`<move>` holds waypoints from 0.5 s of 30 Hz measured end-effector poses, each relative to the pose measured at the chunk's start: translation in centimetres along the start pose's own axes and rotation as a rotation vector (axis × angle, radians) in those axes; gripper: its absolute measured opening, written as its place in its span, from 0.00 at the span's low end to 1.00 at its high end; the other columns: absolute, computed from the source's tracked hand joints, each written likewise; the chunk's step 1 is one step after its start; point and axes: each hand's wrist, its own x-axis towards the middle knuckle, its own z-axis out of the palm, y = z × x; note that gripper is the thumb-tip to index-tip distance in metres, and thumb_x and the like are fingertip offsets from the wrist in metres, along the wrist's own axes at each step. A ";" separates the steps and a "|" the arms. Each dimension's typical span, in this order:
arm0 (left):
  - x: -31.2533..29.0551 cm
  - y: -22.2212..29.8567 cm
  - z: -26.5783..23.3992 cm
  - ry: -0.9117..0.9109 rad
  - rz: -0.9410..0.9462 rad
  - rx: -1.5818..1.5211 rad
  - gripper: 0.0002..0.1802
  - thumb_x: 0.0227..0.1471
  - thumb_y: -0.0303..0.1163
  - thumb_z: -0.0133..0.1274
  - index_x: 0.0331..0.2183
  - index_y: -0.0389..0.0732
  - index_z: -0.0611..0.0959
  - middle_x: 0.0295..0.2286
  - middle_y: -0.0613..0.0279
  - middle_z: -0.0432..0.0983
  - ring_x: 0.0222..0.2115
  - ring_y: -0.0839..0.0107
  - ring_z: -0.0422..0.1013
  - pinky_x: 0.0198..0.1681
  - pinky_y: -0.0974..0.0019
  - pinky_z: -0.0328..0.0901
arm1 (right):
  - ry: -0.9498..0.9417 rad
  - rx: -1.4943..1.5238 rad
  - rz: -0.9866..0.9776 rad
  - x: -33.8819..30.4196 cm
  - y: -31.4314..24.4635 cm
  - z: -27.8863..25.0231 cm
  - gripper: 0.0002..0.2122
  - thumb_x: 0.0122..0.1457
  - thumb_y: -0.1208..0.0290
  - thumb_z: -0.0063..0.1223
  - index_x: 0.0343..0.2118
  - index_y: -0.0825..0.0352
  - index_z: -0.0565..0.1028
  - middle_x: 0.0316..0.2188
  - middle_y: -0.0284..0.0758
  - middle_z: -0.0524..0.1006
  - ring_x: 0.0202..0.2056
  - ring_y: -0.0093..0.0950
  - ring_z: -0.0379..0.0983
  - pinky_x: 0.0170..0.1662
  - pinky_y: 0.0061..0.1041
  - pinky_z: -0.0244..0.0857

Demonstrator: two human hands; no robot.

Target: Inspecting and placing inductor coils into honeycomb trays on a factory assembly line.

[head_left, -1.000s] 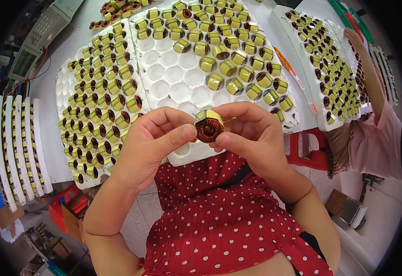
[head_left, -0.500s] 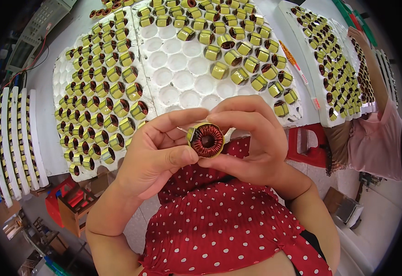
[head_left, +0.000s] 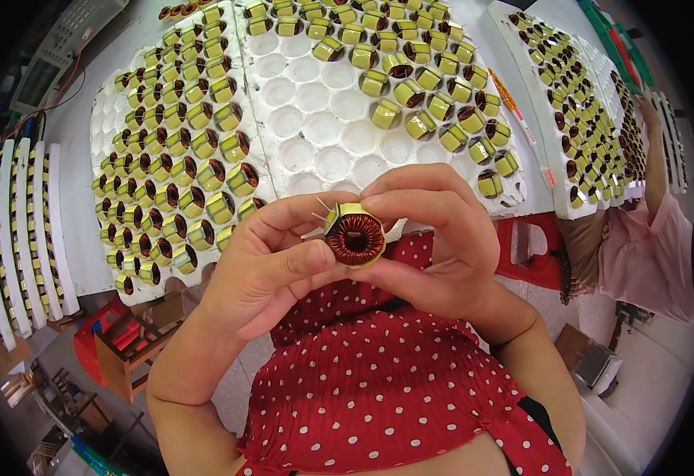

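Note:
Between my two hands is a toroidal coil (head_left: 355, 236), a ring wound with reddish copper wire and wrapped round its outside in yellow tape. Its ring opening faces up toward me, and thin wire leads stick out at its upper left. My left hand (head_left: 279, 266) grips the coil's left side, thumb in front and fingers behind. On the right side, my right hand (head_left: 438, 238) closes fingers and thumb round the rim. Just beyond my hands stands a white foam tray (head_left: 315, 127) with round pockets, several bare and many filled with similar taped coils.
Another foam tray (head_left: 109, 119) full of coils adjoins at left. An orange-and-white handled tool (head_left: 521, 119) lies right of the trays. Farther right are a coil-filled tray (head_left: 513, 47) and a co-worker's arm (head_left: 655, 151). Stacked trays (head_left: 25, 238) stand far left; a red stool (head_left: 529, 252) is below the table.
The coil has turned slightly in my fingers, so its leads show more at the upper left. Both hands keep hold of it. The co-worker's arm has shifted.

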 end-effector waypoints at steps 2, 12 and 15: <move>-0.1 0.0 0.0 0.000 0.010 -0.009 0.30 0.42 0.31 0.60 0.46 0.31 0.68 0.38 0.48 0.71 0.40 0.57 0.70 0.42 0.59 0.70 | -0.010 0.042 0.028 0.0 -0.1 0.0 0.19 0.40 0.76 0.64 0.38 0.68 0.73 0.35 0.37 0.71 0.29 0.22 0.71 0.30 0.18 0.67; -0.6 -0.1 -0.2 0.033 0.046 0.074 0.28 0.42 0.31 0.60 0.45 0.33 0.69 0.40 0.49 0.70 0.41 0.57 0.70 0.43 0.58 0.69 | -0.021 0.201 0.143 -0.7 -0.1 0.2 0.18 0.41 0.79 0.62 0.39 0.70 0.73 0.34 0.38 0.73 0.29 0.22 0.72 0.30 0.18 0.66; -0.8 -0.2 -0.1 0.060 0.033 0.047 0.26 0.44 0.29 0.58 0.45 0.33 0.69 0.40 0.50 0.70 0.41 0.58 0.70 0.44 0.57 0.68 | -0.001 0.199 0.175 -0.8 -0.2 0.3 0.19 0.41 0.79 0.63 0.39 0.70 0.73 0.34 0.38 0.73 0.28 0.22 0.72 0.30 0.17 0.66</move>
